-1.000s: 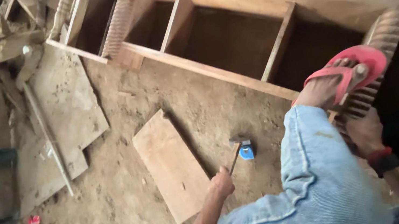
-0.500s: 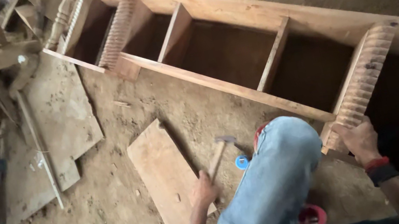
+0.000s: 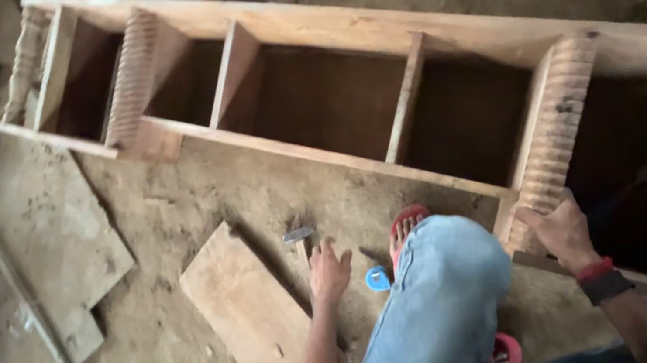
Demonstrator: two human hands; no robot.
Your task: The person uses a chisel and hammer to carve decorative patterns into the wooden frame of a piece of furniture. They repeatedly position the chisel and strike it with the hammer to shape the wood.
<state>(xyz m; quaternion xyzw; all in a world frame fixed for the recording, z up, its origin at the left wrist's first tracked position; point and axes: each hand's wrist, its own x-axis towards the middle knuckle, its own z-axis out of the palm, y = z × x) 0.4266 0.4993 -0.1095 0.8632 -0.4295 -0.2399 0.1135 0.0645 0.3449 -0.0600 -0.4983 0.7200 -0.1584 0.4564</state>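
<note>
Left hand (image 3: 329, 271) is closed loosely over the hammer (image 3: 301, 252) handle with fingers partly spread, hammer lying on the dirt floor (image 3: 195, 355) just beside a flat board (image 3: 249, 314); right hand (image 3: 561, 232) is clamped on the foot of a ribbed turned post (image 3: 556, 130) of the long wooden frame (image 3: 368, 32). Hammer's long axis runs away from the person, metal head at the far end toward the frame. Frame looks largely assembled with dividers in; hammer not yet lifted, so any striking is left.

A hammer (image 3: 300, 248) with a wooden handle and dark metal head lies flat on the dirt floor, just right of the plank (image 3: 249, 314). A ribbed, carved wooden post (image 3: 554, 132) stands tilted, farther right.
</note>
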